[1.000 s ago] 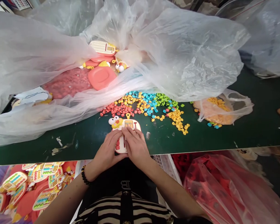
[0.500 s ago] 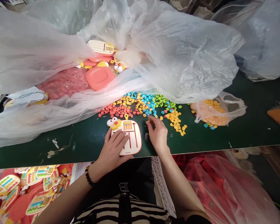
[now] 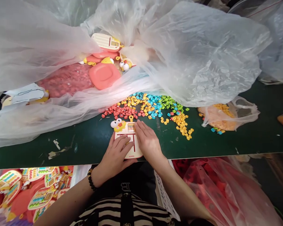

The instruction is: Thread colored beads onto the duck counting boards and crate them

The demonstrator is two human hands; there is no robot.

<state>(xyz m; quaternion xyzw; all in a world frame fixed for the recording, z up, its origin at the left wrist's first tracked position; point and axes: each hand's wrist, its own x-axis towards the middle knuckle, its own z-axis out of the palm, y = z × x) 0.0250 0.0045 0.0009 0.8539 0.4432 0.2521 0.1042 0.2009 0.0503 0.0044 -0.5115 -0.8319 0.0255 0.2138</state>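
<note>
A cream toy board [image 3: 131,153] with a red rim, slotted tracks and a yellow, big-eyed bird head [image 3: 118,124] lies on the green table in front of me. My left hand [image 3: 119,149] grips its lower left side, fingers across the face and thumb along the bottom edge. A small yellow piece shows by those fingertips. My right hand [image 3: 148,141] rests over the board's upper right, fingers together and pointing down at the track there; whatever sits under them is hidden. Just beyond the board are loose small red pieces [image 3: 119,111], with yellow pieces [image 3: 181,122] farther right.
Blue pieces [image 3: 153,102] and green pieces [image 3: 168,102] lie at the back of the pile. Large clear plastic bags [image 3: 191,56] cover the far side. A small bag [image 3: 219,117] of orange pieces sits at right. Below the table's left edge are finished-looking toy boards [image 3: 41,197].
My right hand has moved left from beside the small pieces onto the board's upper right. My left hand stays on the board. The view has shifted slightly.
</note>
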